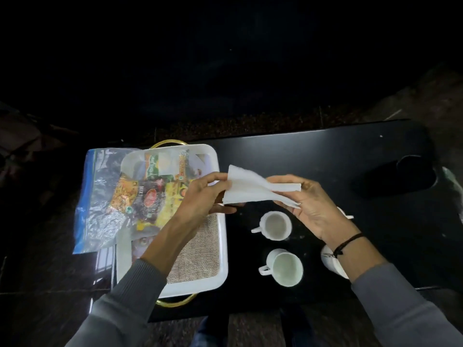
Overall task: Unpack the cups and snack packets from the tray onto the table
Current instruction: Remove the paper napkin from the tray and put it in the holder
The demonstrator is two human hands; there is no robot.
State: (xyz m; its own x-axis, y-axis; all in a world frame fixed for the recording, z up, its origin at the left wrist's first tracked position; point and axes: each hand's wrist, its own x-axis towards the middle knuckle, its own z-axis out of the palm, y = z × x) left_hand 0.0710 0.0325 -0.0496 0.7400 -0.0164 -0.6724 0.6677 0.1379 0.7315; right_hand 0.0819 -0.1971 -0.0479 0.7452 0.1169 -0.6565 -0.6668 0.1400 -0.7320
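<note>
A white tray (pixel 223 249) with gold handles sits at the left end of a black table (pixel 325 156). Colourful snack packets (pixel 150 196) lie in a clear zip bag (pixel 97 201) that spills over the tray's left side. A beige cloth (pixel 198 251) lines the tray's near right part. Two white cups (pixel 275 225) (pixel 285 269) stand on the table right of the tray, and a third white cup (pixel 330 261) is partly hidden under my right wrist. My left hand (pixel 203 194) and my right hand (pixel 313 201) both grip a folded white paper napkin (pixel 253 189) above the table.
A dark rounded object (pixel 400 176) lies on the table's far right. The floor around the table is dark stone. The table's far edge runs behind the tray; its near edge is close to my legs.
</note>
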